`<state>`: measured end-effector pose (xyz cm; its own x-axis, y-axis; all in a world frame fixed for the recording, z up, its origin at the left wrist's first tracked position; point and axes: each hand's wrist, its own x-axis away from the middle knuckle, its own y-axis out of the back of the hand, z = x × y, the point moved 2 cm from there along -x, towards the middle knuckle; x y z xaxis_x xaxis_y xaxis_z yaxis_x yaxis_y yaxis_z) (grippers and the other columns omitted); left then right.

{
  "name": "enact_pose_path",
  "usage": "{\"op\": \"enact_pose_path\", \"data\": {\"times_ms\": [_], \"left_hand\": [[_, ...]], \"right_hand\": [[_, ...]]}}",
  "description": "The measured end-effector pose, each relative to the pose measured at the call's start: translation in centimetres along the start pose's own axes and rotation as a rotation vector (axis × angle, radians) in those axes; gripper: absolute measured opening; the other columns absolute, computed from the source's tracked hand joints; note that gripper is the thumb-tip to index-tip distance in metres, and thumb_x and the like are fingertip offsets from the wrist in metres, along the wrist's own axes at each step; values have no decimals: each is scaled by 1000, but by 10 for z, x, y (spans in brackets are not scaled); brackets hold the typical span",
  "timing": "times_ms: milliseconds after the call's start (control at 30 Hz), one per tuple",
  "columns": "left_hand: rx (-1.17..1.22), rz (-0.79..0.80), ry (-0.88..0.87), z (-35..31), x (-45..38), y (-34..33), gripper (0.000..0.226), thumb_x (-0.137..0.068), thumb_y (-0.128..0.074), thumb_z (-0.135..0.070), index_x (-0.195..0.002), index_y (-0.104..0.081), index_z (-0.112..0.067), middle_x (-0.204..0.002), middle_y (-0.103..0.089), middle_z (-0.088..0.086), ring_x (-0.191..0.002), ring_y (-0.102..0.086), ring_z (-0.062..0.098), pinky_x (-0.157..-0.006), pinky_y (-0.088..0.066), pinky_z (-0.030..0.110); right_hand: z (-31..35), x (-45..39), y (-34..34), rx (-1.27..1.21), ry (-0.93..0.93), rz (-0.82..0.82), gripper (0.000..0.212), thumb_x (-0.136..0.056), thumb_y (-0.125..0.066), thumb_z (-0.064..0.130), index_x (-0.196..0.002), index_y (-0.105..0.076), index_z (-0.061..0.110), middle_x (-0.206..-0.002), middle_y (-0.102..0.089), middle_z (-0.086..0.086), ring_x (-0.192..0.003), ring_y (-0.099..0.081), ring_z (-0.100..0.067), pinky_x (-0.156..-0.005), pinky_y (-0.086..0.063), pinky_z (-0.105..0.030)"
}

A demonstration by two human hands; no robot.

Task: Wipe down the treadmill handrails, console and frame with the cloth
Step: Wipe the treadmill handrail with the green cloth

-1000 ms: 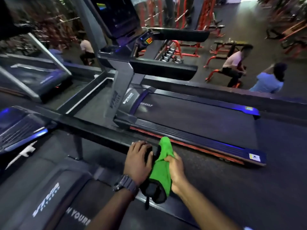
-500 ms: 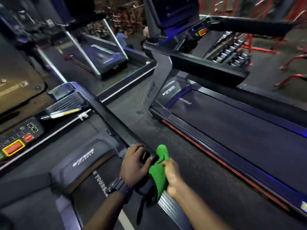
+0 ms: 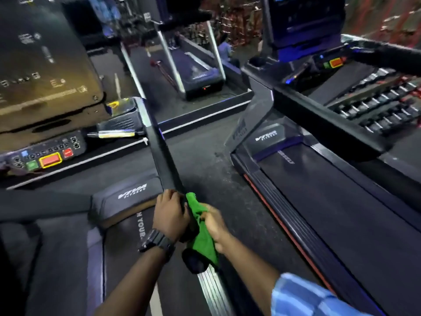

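right hand (image 3: 214, 226) pinches green cloth (image 3: 202, 238) against right handrail (image 3: 163, 156); left hand (image 3: 170, 213) grips rail beside it. judged early: console (image 3: 45, 156), frame seemingly unwiped.

Both forearms reach forward, side by side. The left hand (image 3: 169, 213), a watch at its wrist, curls over a rail; the right hand (image 3: 215, 226) pinches a cloth.

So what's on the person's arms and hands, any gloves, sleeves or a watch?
No gloves on either hand. The left hand has a chunky black wristwatch at its wrist; that forearm is bare. The right hand has a light blue striped sleeve further up.
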<state>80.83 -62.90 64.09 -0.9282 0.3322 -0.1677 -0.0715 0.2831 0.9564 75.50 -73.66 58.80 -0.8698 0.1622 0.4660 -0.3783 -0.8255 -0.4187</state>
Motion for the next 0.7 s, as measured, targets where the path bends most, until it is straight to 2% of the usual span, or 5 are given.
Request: {"op": "enact_pose_path", "data": {"times_ms": [167, 300, 367, 500, 700], "left_hand": [[-32, -74, 24, -8, 4, -1, 33, -79, -40, -31, -89, -62, -9, -89, -57, 14, -81, -53, 37, -78, -39, 42], [-28, -89, 52, -9, -3, -4, 34, -79, -37, -30, -85, -61, -8, -88, -58, 13, -83, -55, 36, -76, -46, 45], [-70, -123, 98, -16, -3, -2, 28, -77, -42, -25, -85, -61, -5, -89, -58, 16, -84, -57, 38, -74, -47, 44], [-152, -241, 204, -31, 5, -11, 20, -83, -49, -18, -90, -59, -2, -99, -56, 18, -93, -56, 37, -80, -44, 43], [-251, -183, 381, -56, 4, -7, 18, -74, -56, -4, -85, -70, -9, -99, -62, 17, -93, -59, 35, -81, -45, 34]], "right_hand": [[-21, 14, 38, 318, 111, 93, 46, -81, -47, -14, -103, -67, 21, -101, -69, 7, -83, -62, 1, -76, -48, -15], [-10, -45, 33, 466, 269, 210, 33, -74, -50, 14, -96, -66, 32, -96, -71, -6, -84, -61, -14, -74, -49, -48], [16, -77, 10, 534, 477, 241, 41, -74, -49, 14, -97, -64, 43, -110, -69, 1, -101, -62, -14, -96, -49, -38], [-7, -74, 30, 586, 885, 429, 50, -71, -52, 8, -119, -61, 17, -121, -56, 5, -117, -50, -13, -106, -35, -21], [-68, -73, 68, 483, 612, 534, 52, -66, -46, 13, -114, -57, 28, -116, -60, 1, -110, -58, -20, -96, -49, -40]]}}
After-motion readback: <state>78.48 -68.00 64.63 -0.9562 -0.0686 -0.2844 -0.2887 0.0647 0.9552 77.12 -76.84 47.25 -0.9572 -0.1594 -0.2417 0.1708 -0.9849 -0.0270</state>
